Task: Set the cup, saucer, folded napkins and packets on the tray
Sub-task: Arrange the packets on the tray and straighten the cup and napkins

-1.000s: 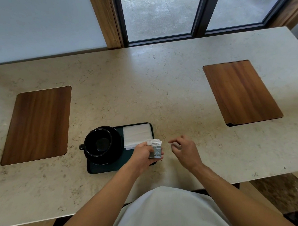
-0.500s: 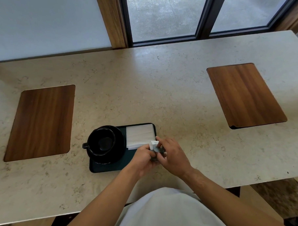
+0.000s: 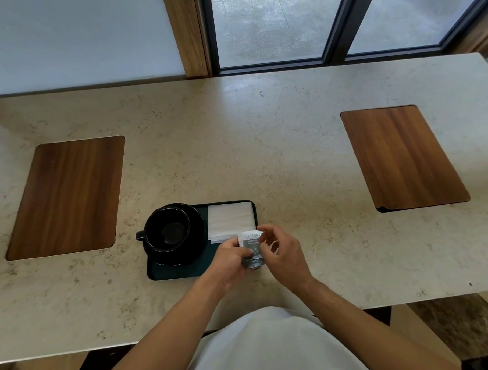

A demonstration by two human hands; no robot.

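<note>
Both hands — left hand (image 3: 230,258) and right hand (image 3: 283,256) — pinch the packets (image 3: 251,245) between them over the dark tray's (image 3: 177,273) near right corner, beside the folded napkins (image 3: 230,219), cup (image 3: 166,229) and saucer (image 3: 196,233).

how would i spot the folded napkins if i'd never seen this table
Find the dark tray at the stone counter's near edge, between two wooden insets. The folded napkins fill its far right corner, beside the black cup: the only flat white square there.
</note>
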